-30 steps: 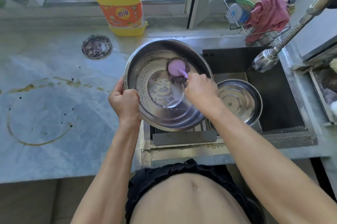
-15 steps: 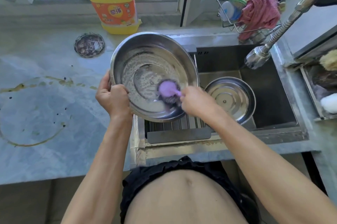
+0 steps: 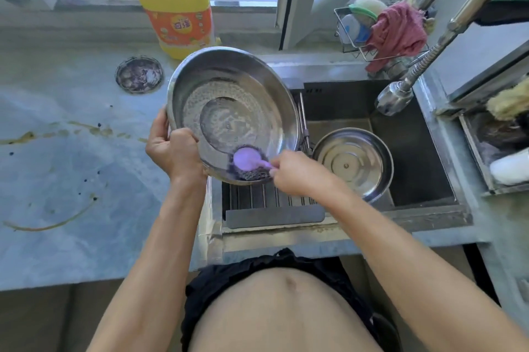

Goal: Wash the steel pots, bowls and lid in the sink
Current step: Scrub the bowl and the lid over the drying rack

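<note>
A large steel bowl [image 3: 229, 99] is tilted toward me over the left edge of the sink [image 3: 423, 151], its inside streaked with soap film. My left hand [image 3: 171, 148] grips its near-left rim. My right hand [image 3: 297, 172] holds the purple handle of a scrub brush [image 3: 247, 164], whose dark steel-wool head presses on the bowl's near inner wall. A smaller steel bowl [image 3: 353, 162] sits upright in the sink basin to the right.
A yellow detergent jug [image 3: 174, 8] stands at the window ledge. A round drain cover [image 3: 138, 74] lies on the stained counter [image 3: 71, 165]. The faucet head [image 3: 395, 96] hangs over the sink. A wire rack with a pink cloth [image 3: 398, 28] sits behind; a tray [image 3: 503, 157] right.
The scrub brush has moved from the bowl's far inner wall down to its near wall. The bowl has tipped a little more toward me in my left hand.
</note>
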### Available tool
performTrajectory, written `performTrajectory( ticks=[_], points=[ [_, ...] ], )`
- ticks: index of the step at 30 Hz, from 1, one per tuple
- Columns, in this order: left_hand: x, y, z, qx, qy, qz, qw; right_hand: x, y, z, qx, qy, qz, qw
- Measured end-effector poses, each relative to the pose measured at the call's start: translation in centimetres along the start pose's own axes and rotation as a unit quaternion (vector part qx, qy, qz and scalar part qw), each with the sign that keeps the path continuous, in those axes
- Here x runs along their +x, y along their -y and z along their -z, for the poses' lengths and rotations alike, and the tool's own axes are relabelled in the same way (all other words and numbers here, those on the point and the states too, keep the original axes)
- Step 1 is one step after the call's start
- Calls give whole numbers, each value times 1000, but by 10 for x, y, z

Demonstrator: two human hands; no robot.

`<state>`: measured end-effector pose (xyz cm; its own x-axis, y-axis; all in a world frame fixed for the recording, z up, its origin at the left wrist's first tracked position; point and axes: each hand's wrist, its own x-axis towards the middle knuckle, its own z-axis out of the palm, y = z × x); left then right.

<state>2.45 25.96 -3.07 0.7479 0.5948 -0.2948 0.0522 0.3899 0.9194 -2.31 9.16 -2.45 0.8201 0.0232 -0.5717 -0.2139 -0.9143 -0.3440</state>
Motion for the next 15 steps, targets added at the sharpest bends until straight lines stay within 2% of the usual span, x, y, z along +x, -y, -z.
performTrajectory(
  ticks=[2, 4, 6, 8, 13, 15],
  points=[
    [-5, 4, -2, 7, 15, -8, 1000, -3, 15, -10, 80, 13, 46, 996],
    [-8, 5, -2, 8, 29, -13, 999, 7, 16, -3, 93, -48, 47, 993],
    [-9, 3, -1, 4, 39, -11, 999, 16, 6, 8, 59, -110, 10, 992],
    [-9, 3, 0, -7, 31, 12, 999, 13, -1, 13, 20, -128, -8, 992],
    [-1, 16, -1, -13, -2, 43, 999, -17, 16, -1, -65, -99, 62, 991],
    [2, 22, 3, 7, -7, 62, 998, -16, 5, 4, -113, -96, 35, 988]
  ],
)
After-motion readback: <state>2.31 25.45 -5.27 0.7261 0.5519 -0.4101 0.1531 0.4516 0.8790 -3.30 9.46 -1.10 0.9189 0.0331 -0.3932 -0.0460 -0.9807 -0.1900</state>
